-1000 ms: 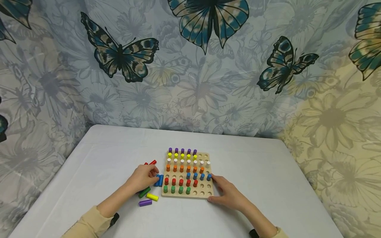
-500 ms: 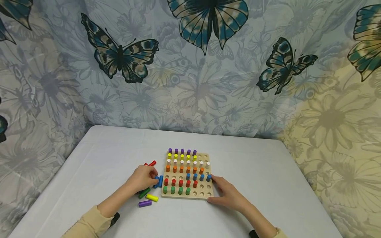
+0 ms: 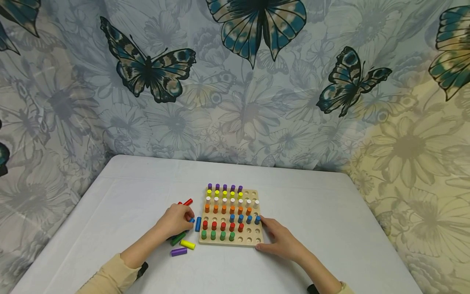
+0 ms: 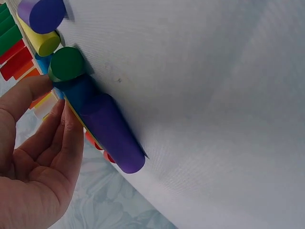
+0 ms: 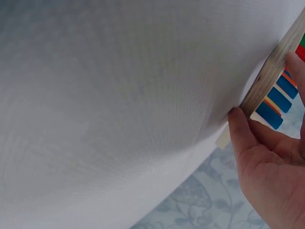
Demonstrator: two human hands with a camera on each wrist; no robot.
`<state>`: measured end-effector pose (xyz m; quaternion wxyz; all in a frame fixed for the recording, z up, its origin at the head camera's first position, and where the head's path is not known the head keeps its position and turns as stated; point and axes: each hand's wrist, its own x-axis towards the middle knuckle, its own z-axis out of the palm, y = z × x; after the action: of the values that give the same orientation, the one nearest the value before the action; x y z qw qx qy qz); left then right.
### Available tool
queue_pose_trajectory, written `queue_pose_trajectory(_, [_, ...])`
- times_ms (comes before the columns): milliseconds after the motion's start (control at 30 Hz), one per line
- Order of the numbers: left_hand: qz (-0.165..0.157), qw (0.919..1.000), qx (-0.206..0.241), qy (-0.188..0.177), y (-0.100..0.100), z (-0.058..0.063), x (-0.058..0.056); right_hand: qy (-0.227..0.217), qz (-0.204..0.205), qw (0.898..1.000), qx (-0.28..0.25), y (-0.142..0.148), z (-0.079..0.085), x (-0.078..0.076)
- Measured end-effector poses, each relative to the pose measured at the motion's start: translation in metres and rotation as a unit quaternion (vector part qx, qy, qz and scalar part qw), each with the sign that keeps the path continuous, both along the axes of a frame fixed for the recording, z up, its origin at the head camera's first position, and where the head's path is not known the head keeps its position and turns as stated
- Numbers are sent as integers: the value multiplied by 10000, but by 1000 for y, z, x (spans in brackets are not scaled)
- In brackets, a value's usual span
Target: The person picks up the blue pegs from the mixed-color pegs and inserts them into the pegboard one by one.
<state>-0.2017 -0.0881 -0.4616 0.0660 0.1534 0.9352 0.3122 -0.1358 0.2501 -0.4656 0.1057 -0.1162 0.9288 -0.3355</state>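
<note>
With thumb and fingers, my left hand (image 3: 175, 219) pinches a blue peg (image 3: 191, 220); only one end of it shows in the head view. Just to its right, another blue peg (image 3: 198, 224) lies against the wooden pegboard (image 3: 227, 243). The board bears rows of purple, yellow, white, orange, blue, red and green pegs, with bare holes in most rows. Spread along the board's right edge, my right hand (image 3: 279, 238) touches it with the thumb at the near corner and the forefinger beside the last standing blue peg (image 3: 258, 219).
Loose pegs lie left of the board: a red peg (image 3: 188, 201), a green peg (image 3: 178, 239), a yellow peg (image 3: 188, 244) and a purple peg (image 3: 178, 252). Another purple peg (image 4: 113, 133) shows in the left wrist view. A white cloth (image 3: 312, 196) covers the table.
The blue peg at my left fingertips has shifted away from the one beside the board, and less of it shows. My right hand has stayed at the board's edge.
</note>
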Motion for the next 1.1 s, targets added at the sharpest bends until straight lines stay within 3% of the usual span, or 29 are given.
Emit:
queue_pose_trajectory(700, [7,9999,146,57,-3,-4,-1,30,40,10000,-3,0,-1,0])
queue_pose_trajectory(1100, [109,9972,738,26,-7,-7,-1,106,67,9999,14,1,-2,-1])
